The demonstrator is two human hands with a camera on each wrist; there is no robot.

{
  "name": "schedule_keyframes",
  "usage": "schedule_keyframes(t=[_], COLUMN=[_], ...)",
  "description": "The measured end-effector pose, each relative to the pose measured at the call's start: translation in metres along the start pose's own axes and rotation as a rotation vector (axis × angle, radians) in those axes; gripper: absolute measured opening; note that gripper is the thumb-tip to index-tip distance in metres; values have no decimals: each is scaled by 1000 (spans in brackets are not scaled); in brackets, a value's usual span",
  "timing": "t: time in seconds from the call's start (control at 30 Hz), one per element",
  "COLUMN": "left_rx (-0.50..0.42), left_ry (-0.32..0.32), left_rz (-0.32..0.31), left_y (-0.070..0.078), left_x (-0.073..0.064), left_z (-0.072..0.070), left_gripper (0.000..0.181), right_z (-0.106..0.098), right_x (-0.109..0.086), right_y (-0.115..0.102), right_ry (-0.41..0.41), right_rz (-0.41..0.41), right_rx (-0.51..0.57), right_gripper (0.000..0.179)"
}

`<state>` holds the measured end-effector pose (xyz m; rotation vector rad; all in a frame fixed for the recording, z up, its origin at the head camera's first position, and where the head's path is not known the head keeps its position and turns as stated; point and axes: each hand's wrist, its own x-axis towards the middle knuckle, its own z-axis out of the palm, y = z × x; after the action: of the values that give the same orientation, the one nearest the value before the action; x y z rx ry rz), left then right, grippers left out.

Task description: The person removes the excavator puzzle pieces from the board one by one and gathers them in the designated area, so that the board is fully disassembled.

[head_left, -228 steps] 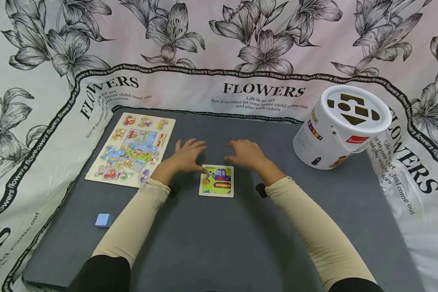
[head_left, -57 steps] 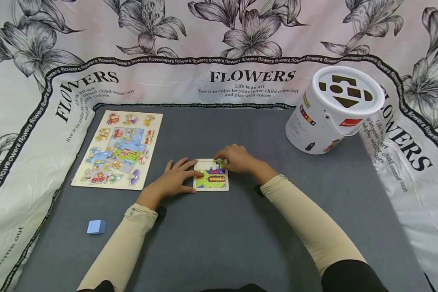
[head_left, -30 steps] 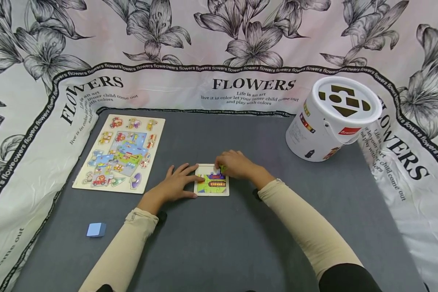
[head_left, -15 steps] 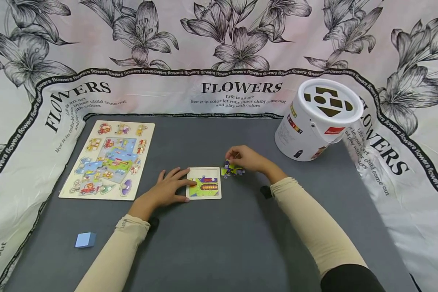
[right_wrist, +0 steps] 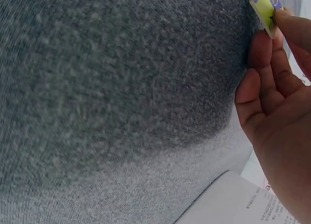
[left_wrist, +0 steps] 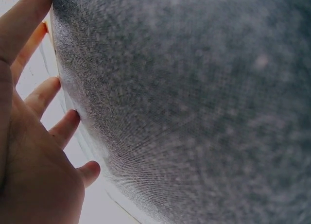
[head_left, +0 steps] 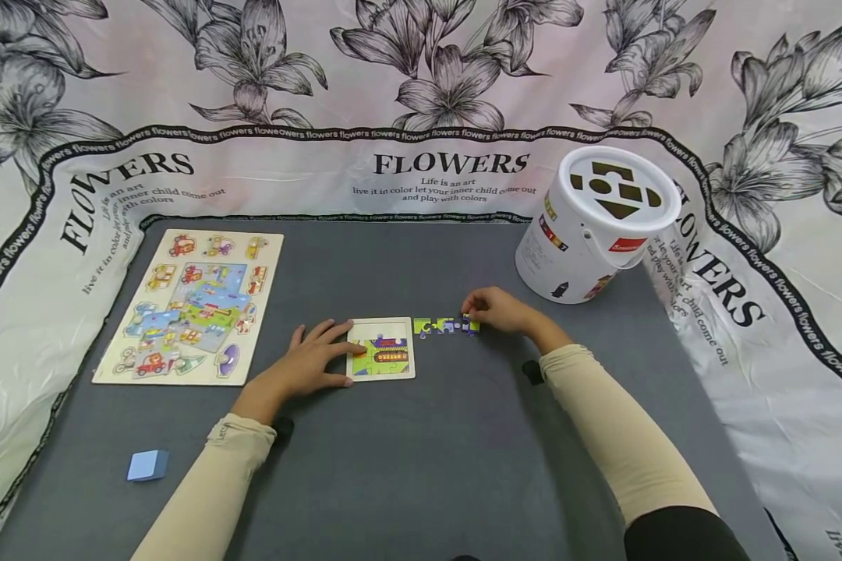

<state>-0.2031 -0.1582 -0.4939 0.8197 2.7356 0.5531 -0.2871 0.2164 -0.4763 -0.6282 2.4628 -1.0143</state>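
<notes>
A small square jigsaw puzzle tray lies mid-table, its far strip bare wood, with pieces picturing an orange-tracked vehicle in the nearer part. My left hand lies at the tray's left side with fingers spread, the index fingertip resting over the pieces. In the left wrist view the left hand shows straight fingers. To the tray's right, two green and purple puzzle pieces lie in a row. At the row's right end, my right hand pinches another puzzle piece between thumb and fingers.
A large wooden puzzle board with vehicle pictures lies at the back left. Toward the front left sits a blue block. A white bucket with a shape-hole lid stands at the back right, beyond the right hand.
The pieces from the tray's far strip have come out and now lie to its right. My right hand has moved rightward with one piece. The left hand stays on the tray.
</notes>
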Motion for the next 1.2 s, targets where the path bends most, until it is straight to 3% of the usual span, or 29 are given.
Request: schedule_keyframes(t=[0.33,0.5,0.8,1.0,1.2], left_rx=[9,15,14,-34,-31], left_ry=[-12,-11,-32,-34,-47], left_rz=[-23,12,-29,-79,-107], left_y=[-4,-3,-5,-5,-5], left_x=[-7,-1,0,1,-1], left_z=[-5,-5,-7,-4,-6], left_gripper=[57,58,56,82,96], right_z=[11,19,71,97,109], right_x=[7,8,48,64,71], right_y=[-11,-27,-90,-114,-122], right_ry=[13,42,-30,-67,-95], right_rz=[6,11,-174,-263,-266], right_rx=[-67,-121,-349,-457,-526], right_gripper=[14,14,18,26,27])
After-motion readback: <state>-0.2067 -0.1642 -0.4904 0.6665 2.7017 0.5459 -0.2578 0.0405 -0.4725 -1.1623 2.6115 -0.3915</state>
